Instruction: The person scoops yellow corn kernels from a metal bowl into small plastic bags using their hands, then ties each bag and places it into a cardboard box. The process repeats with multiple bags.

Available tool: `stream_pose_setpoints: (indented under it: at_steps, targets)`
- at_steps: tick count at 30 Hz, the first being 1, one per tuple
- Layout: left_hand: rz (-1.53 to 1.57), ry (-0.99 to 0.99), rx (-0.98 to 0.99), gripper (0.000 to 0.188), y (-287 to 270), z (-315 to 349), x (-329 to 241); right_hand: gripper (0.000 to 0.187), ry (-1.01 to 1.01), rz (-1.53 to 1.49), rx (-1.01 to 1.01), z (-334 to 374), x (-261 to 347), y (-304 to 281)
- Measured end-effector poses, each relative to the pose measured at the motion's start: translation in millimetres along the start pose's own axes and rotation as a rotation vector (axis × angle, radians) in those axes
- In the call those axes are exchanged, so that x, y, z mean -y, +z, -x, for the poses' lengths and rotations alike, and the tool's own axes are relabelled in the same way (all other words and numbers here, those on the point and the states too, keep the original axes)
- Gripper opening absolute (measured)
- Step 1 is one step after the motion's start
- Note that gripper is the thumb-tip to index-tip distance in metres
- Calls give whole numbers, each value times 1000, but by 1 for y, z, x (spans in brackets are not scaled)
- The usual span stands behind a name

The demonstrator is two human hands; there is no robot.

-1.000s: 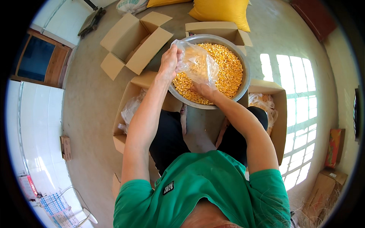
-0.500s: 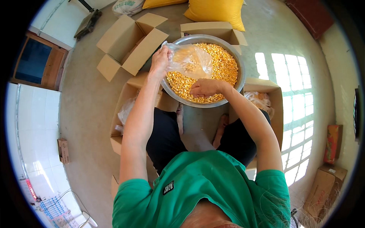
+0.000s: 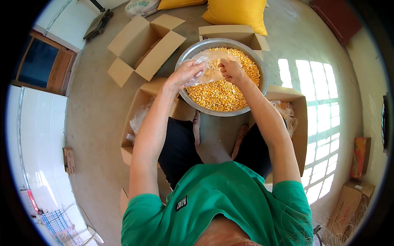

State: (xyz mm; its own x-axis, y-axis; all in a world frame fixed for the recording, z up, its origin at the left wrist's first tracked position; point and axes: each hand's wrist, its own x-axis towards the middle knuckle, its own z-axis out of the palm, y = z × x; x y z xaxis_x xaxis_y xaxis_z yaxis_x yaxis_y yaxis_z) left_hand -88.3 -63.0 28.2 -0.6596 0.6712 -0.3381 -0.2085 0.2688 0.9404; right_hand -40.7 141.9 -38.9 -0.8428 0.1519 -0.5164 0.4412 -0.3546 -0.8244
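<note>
A wide metal basin [image 3: 183,61] full of loose yellow corn kernels [image 3: 213,96] stands in front of my feet. Over the corn lies a clear plastic bag [image 3: 210,77], with yellow showing through its film. At its left end, my left hand [image 3: 186,74] is closed round the gathered plastic. My right hand [image 3: 232,71] is at the bag's right part, fingers curled together; whatever they hold is hidden.
Open cardboard boxes stand round the basin: one far left [image 3: 160,55], one behind [image 3: 225,30], one by my left leg [image 3: 133,102] and one by my right [image 3: 301,123], the last two containing plastic bags. Yellow sacks [image 3: 236,14] lie at the back.
My right hand has come up from the corn at the near side to the bag. My left hand has moved right and slightly nearer, and the bag has shifted right with it.
</note>
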Motion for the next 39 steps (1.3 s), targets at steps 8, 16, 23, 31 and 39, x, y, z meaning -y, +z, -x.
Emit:
stream_pose_setpoints:
  at_steps: [8, 16, 23, 31, 39]
  targets:
    - [41, -38, 229, 30, 4, 7, -5, 16, -98, -185, -164, -26, 8, 5]
    - [287, -14, 321, 35, 1, 12, -8, 23, -336, -67, -242, -18, 31, 45]
    - [193, -146, 57, 34, -30, 1, 19, 47, -337, 776, -59, -51, -4, 50]
    - [-99, -115, -53, 30, -36, -1, 27, 42, -285, 357, -78, -49, 5, 13]
    - [-155, -98, -4, 40, -28, -10, 26, 33, -87, 287, 253, -17, 27, -7]
